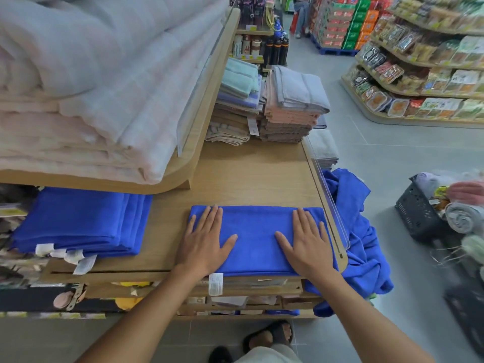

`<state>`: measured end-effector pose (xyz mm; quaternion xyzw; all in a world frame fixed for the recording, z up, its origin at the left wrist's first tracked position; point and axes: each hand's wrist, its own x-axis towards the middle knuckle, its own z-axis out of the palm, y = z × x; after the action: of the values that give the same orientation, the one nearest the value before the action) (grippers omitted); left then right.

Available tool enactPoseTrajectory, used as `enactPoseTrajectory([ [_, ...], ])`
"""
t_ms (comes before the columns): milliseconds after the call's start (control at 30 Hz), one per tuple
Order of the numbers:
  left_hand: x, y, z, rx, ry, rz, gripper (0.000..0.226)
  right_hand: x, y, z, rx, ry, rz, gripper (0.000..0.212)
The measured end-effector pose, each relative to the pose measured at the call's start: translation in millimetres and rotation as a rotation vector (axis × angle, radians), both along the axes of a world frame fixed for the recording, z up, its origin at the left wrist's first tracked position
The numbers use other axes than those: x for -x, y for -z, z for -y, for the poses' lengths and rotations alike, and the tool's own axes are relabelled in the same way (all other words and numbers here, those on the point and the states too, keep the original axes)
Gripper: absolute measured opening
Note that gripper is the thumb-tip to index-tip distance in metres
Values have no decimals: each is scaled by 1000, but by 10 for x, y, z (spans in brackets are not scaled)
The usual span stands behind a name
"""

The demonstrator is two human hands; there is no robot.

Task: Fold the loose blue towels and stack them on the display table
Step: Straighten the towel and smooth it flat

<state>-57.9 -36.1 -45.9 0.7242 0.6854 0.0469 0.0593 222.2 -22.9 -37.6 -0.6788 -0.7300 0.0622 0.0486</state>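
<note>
Pressing flat, both hands [258, 242] spread on folded blue towel [255, 231], rectangular, smooth.

Folded blue towel [255, 239] flat on display table [248, 176], blue stack [81, 221] left, loose towels [358, 231] right

1. The folded blue towel [255, 239] is matt cloth with a fine, short nap. The stack of blue towels [78, 221] looks the same.
2. The display table [248, 174] is pale wood grain, smooth and matt.
3. Its edge guard [330, 205] is clear, glossy plastic.
4. The basket [416, 218] is matt black perforated plastic.
5. The floor [392, 158] is smooth grey tile with a faint sheen.
</note>
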Motion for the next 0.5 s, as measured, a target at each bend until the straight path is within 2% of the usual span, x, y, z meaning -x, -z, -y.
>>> enactPoseTrajectory([
  [133, 126, 63, 60, 1, -71, 19, 96, -153, 10, 66, 11, 70, -10, 99],
  [400, 92, -42, -100, 58, -134, -13, 95, -130, -107, -254, 39, -21, -29, 95],
  [500, 62, -107, -123, 81, -130, -57, 91, -97, -152, -242, 39, 36, -18, 92],
])
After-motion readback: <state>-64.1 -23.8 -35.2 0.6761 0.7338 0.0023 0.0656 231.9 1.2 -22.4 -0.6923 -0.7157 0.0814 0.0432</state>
